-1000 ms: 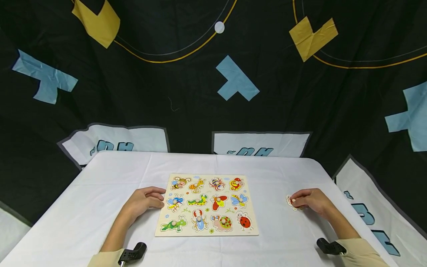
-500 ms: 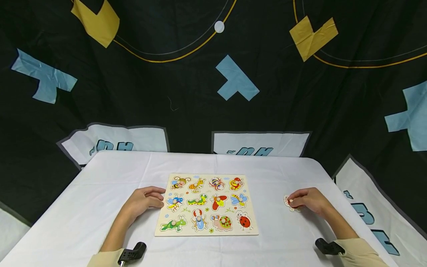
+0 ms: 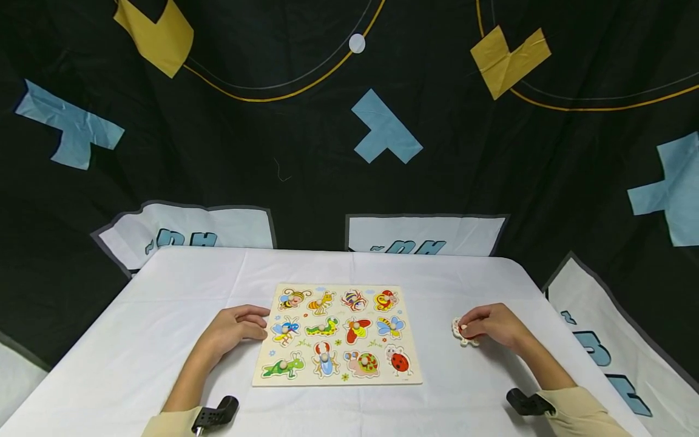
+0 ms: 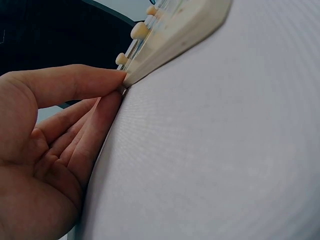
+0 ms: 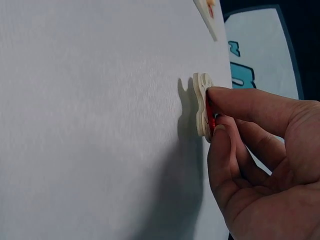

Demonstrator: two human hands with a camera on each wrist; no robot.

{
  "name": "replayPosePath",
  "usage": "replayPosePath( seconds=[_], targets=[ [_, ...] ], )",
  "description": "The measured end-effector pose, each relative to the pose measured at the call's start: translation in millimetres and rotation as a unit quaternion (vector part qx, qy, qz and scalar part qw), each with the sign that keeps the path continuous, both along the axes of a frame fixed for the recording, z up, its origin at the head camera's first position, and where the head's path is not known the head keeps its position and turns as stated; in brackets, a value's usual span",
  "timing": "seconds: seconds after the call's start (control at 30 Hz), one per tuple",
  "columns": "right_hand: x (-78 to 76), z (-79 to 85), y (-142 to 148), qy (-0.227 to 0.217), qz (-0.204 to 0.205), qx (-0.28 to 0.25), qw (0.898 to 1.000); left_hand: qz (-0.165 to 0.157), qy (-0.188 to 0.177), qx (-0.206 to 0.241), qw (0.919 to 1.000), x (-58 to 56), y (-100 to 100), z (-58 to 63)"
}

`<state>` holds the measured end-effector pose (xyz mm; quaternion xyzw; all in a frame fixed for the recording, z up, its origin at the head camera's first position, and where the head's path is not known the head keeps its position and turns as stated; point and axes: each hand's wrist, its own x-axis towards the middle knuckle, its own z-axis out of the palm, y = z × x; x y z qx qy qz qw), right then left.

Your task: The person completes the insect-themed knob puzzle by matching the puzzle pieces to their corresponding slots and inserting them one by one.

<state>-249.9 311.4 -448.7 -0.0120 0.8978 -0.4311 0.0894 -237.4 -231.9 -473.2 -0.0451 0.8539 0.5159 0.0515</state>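
Note:
A wooden knob puzzle board with colourful insect pictures lies flat on the table. My left hand rests at its left side, fingertips touching the edge; in the left wrist view, the thumb meets the board's side. Right of the board, my right hand pinches a red puzzle piece with a pale wavy outline. The right wrist view has this piece tilted on edge, thumb and fingertips on its red face and its shadow on the cloth. My fingers hide most of its picture.
A white cloth covers the table. On the board, several pieces carry round knobs; the ladybug picture at its lower right shows no knob. A black curtain with blue and yellow shapes hangs behind the table.
My right hand has moved left, towards the board, with the red puzzle piece, and seems slightly raised. The left hand and the board have stayed in place.

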Motion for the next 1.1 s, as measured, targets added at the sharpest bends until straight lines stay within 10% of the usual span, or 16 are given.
replayPosePath(
  seconds=[1.1],
  targets=[
    [1.0, 6.2, -62.4, -0.006, 0.084, -0.016, 0.996, 0.0, -0.003, 0.008, 1.0, 0.2, 0.7, -0.7]
  ],
)
